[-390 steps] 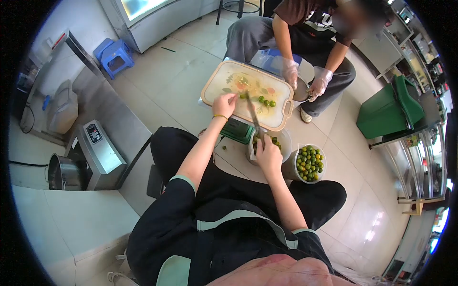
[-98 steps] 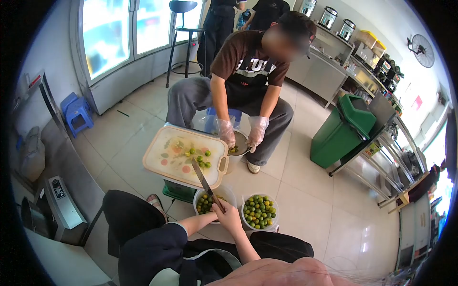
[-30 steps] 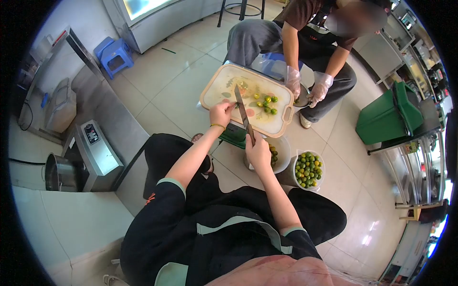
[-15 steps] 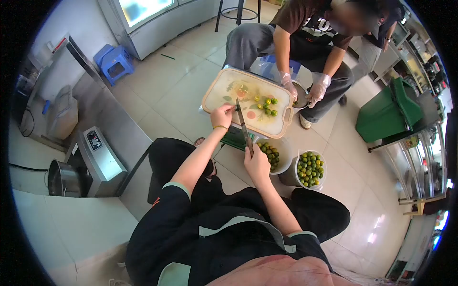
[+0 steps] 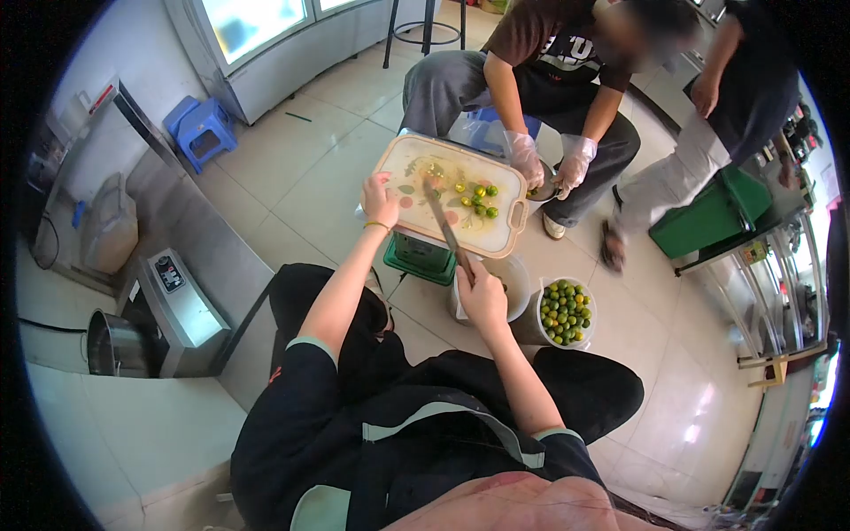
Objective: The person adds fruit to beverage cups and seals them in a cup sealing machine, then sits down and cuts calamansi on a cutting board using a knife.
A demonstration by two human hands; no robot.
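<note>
In my right hand (image 5: 482,299) is the handle of a long knife (image 5: 448,232), its blade slanting over the cutting board (image 5: 453,232) with the tip near the middle. My left hand (image 5: 381,200) is closed at the board's left edge, its fingers bent around the rim. Several green and yellow small citrus fruits (image 5: 480,200), some of them cut, lie on the board's right part. Wet juice and small bits mark the surface near the blade. A green scale (image 5: 418,260) shows underneath the board.
A bucket full of small citrus (image 5: 565,313) and a white bucket (image 5: 521,288) stand right of my knees. Opposite sits a person whose gloved hands (image 5: 575,164) hold a metal bowl. Another person (image 5: 682,173) stands by the green bin (image 5: 699,217). A steel counter (image 5: 190,208) is at left.
My left hand has moved from beside the blade to the board's left edge. The knife stays over the board. A person at the upper right has stepped further into view.
</note>
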